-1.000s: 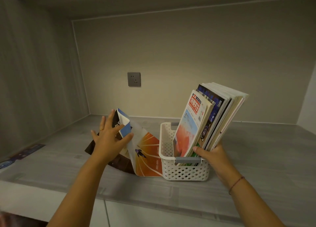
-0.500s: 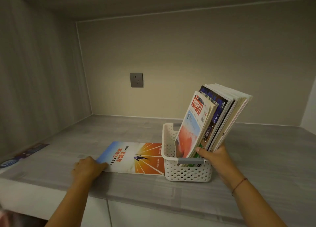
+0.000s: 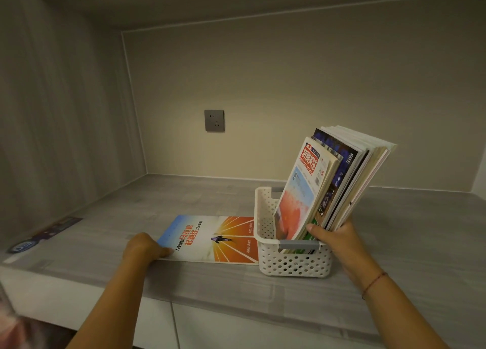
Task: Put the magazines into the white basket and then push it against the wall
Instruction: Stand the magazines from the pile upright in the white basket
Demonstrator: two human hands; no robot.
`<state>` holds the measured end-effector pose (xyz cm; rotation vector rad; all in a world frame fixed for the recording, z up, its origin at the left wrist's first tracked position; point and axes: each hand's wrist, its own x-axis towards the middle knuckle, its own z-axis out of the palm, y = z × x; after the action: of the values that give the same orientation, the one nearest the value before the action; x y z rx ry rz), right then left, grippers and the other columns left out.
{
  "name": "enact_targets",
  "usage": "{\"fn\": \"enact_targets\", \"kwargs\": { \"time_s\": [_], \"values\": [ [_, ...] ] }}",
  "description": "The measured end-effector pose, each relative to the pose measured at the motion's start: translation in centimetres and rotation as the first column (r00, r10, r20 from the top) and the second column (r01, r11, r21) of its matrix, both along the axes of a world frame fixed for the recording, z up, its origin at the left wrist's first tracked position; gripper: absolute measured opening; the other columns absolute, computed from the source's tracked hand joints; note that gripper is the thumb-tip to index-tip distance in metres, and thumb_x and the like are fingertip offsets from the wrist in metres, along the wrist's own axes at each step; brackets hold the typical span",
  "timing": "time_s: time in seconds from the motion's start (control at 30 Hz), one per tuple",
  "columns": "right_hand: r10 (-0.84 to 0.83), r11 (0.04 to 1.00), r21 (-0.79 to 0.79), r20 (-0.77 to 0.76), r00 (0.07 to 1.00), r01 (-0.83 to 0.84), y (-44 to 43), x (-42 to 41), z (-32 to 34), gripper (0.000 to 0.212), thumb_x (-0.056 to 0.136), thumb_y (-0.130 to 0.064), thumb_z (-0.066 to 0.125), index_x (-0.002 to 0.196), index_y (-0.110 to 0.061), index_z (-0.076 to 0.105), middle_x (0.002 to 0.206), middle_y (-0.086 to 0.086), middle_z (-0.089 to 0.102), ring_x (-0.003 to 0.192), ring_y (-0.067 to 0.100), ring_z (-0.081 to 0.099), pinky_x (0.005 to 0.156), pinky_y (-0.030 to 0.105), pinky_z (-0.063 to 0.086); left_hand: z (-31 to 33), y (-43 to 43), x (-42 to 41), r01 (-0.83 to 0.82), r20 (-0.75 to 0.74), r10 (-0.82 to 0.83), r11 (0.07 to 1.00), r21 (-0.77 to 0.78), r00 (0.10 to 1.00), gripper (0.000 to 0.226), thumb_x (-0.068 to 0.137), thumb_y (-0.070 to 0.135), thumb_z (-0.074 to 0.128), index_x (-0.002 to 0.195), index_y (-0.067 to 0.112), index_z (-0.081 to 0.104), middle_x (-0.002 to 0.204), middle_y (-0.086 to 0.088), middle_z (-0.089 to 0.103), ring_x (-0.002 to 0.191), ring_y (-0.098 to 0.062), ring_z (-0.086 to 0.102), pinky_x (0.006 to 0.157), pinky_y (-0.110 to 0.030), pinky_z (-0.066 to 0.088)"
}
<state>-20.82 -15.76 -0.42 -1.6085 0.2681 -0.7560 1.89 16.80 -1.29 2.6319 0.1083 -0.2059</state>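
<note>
A white perforated basket (image 3: pixel 294 264) with grey handles stands on the grey shelf near its front edge. Several magazines (image 3: pixel 331 180) stand in it, leaning to the right. My right hand (image 3: pixel 339 239) grips the lower part of this stack at the basket's right rim. A blue and orange magazine (image 3: pixel 210 239) lies flat on the shelf just left of the basket. My left hand (image 3: pixel 143 247) is curled at its near left corner, thumb on the cover, pinching the edge.
The back wall (image 3: pixel 289 99) with a grey power socket (image 3: pixel 214 120) lies well behind the basket. A side wall closes the alcove on the left. A dark printed strip (image 3: pixel 44 234) lies at the shelf's far left. The shelf's front edge is close to my arms.
The magazine that stood tilted against the basket now lies flat on the shelf. My left hand dropped from its top to its near left corner. My right hand stayed on the stack.
</note>
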Motion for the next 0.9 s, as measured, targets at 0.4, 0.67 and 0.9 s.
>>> {"fn": "enact_targets", "kwargs": {
  "time_s": [0.4, 0.67, 0.9],
  "values": [
    [-0.003, 1.000, 0.004, 0.001, 1.000, 0.003, 0.1, 0.0, 0.1, 0.068, 0.072, -0.010, 0.076, 0.130, -0.021, 0.042, 0.116, -0.004, 0.062, 0.107, 0.013, 0.058, 0.085, 0.033, 0.048, -1.6, -0.6, -0.4, -0.093, -0.006, 0.099, 0.909, -0.407, 0.995, 0.043, 0.079, 0.027, 0.074, 0.108, 0.001, 0.057, 0.100, -0.015, 0.058, 0.081, -0.025, 0.052, 0.074, -0.036, 0.041],
    [0.007, 1.000, -0.001, 0.003, 1.000, -0.007, 0.2, -0.1, 0.1, 0.067, 0.073, -0.012, 0.076, 0.128, -0.027, 0.042, 0.113, -0.010, 0.062, 0.102, 0.003, 0.057, 0.074, 0.020, 0.046, -2.6, -5.6, -2.1, -0.091, -0.093, -0.007, 0.111, -0.990, 0.996, 0.033, 0.090, 0.003, 0.050, 0.122, 0.001, 0.045, 0.103, -0.022, 0.062, 0.089, -0.033, 0.065, 0.068, -0.042, 0.055],
    [0.008, 1.000, -0.016, 0.000, 1.000, -0.008, 0.1, 0.0, 0.0, 0.069, 0.072, -0.014, 0.076, 0.130, -0.027, 0.041, 0.113, -0.013, 0.061, 0.099, -0.001, 0.056, 0.071, 0.015, 0.045, -0.8, -8.4, -3.3, -0.022, -0.034, -0.082, 0.136, -0.990, 0.996, 0.030, 0.093, -0.004, 0.043, 0.122, 0.003, 0.046, 0.093, -0.018, 0.064, 0.079, -0.028, 0.065, 0.047, -0.028, 0.057]
  ]
}}
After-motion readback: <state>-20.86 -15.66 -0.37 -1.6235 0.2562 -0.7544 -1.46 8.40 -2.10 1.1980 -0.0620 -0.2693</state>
